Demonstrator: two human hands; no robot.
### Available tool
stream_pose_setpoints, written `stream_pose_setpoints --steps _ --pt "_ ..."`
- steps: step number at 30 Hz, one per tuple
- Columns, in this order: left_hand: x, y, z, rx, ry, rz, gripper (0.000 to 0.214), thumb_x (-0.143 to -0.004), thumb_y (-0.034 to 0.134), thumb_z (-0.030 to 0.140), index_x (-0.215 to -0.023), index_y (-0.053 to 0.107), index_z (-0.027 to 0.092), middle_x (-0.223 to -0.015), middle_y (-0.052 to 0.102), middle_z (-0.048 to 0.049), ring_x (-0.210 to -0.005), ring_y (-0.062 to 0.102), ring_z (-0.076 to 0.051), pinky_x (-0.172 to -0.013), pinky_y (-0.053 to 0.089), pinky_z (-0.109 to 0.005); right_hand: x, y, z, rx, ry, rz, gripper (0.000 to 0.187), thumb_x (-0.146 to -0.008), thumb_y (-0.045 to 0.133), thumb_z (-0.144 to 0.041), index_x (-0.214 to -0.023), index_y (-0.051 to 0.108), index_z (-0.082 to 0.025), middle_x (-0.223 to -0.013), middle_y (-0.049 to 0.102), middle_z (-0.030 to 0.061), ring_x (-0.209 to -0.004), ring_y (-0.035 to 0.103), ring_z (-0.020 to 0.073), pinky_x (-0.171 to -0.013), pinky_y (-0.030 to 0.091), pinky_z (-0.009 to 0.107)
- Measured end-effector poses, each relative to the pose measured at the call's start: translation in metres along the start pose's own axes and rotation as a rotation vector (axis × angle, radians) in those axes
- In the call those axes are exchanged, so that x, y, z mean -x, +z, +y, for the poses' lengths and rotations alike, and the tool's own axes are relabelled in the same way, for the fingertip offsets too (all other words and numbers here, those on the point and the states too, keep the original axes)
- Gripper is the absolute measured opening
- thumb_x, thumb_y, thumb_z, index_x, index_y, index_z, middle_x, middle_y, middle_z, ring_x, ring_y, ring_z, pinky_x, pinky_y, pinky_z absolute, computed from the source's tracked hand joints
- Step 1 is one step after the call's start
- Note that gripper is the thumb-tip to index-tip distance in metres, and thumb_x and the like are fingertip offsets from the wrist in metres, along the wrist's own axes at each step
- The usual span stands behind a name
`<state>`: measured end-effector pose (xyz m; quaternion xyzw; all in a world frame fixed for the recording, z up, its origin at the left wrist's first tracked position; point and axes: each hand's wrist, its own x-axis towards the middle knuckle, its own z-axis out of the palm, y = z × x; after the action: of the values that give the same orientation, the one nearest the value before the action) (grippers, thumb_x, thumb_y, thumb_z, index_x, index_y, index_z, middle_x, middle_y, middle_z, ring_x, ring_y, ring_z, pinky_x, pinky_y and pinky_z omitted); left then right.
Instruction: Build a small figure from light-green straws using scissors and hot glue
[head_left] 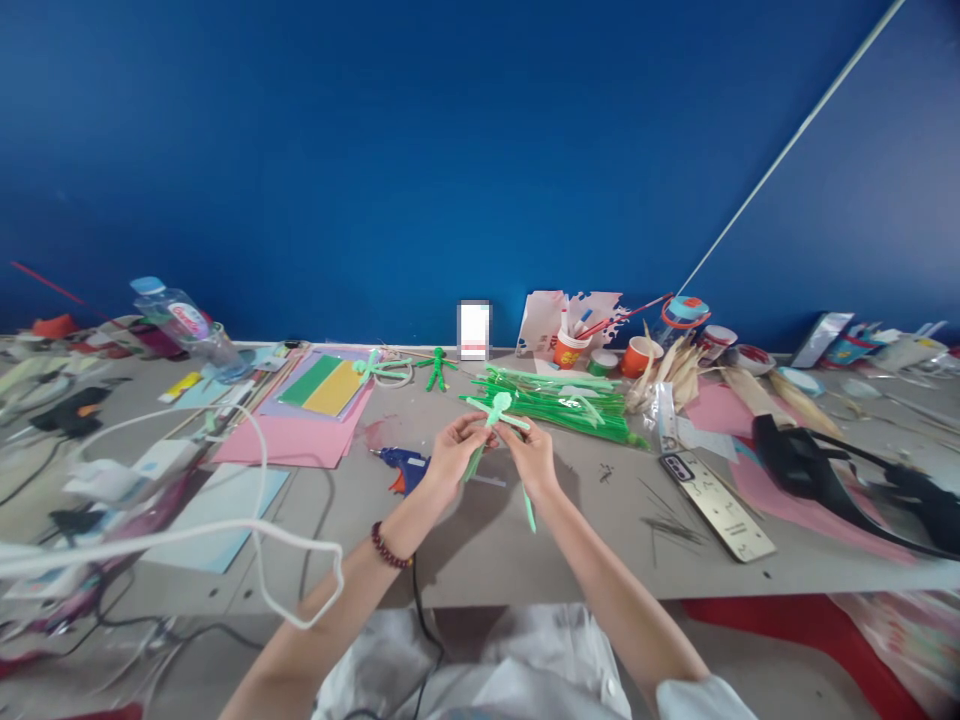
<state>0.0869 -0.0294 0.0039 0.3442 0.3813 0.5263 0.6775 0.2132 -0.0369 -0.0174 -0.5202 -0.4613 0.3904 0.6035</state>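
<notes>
Between my two hands is a light green pipe-cleaner figure (501, 402) with a round head, stretched arms and long legs hanging down. My left hand (459, 450) pinches it at its left side, and my right hand (531, 452) grips its right side. One loose green leg trails below the right hand. Behind the hands lies a bundle of green pipe cleaners (570, 408), partly in clear wrapping. A finished-looking darker green figure (437, 370) leans at the wall, and another pale green figure (371, 368) lies left of it. A blue glue gun (405, 466) rests beside my left hand.
Pink paper (289, 440) and coloured sheets lie on the left, near a plastic bottle (180, 318) and a white cable (262, 530) that crosses in front. On the right are a phone (718, 505), thin dark wires (671, 528), an orange cup (639, 357) and a black strapped device (810, 465).
</notes>
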Motion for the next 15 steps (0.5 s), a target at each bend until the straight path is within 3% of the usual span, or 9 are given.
stream_pose_setpoints --steps 5,8,15 --pt "0.0014 0.0023 -0.0023 0.021 -0.014 0.019 0.032 -0.054 0.08 0.027 -0.078 0.067 0.012 -0.065 0.067 -0.0016 -0.057 0.061 -0.011 -0.063 0.051 -0.024 -0.0001 -0.0009 0.001 0.016 0.031 0.044 0.026 -0.068 0.068 -0.042 -0.074 0.069 -0.017 -0.061 0.054 -0.0024 -0.057 0.043 0.0106 -0.051 0.034 0.022" --pt "0.0021 0.0033 -0.0028 0.039 -0.052 0.018 0.03 -0.055 0.079 0.028 -0.078 0.068 0.012 -0.064 0.067 -0.0019 -0.057 0.061 -0.011 -0.064 0.051 -0.024 -0.0003 0.0008 0.0007 -0.086 0.098 0.038 0.028 -0.063 0.072 -0.043 -0.074 0.069 -0.017 -0.055 0.05 -0.0039 -0.049 0.036 0.0079 -0.044 0.027 0.021" --pt "0.0018 0.003 0.0003 0.063 -0.163 -0.097 0.019 -0.059 0.076 0.029 -0.069 0.067 0.015 -0.059 0.064 -0.0019 -0.053 0.059 -0.011 -0.056 0.051 -0.023 -0.0003 0.0045 -0.0015 -0.403 0.392 -0.132 0.043 -0.054 0.077 -0.047 -0.083 0.071 -0.015 -0.044 0.04 -0.008 -0.039 0.022 0.0028 -0.038 0.015 0.019"
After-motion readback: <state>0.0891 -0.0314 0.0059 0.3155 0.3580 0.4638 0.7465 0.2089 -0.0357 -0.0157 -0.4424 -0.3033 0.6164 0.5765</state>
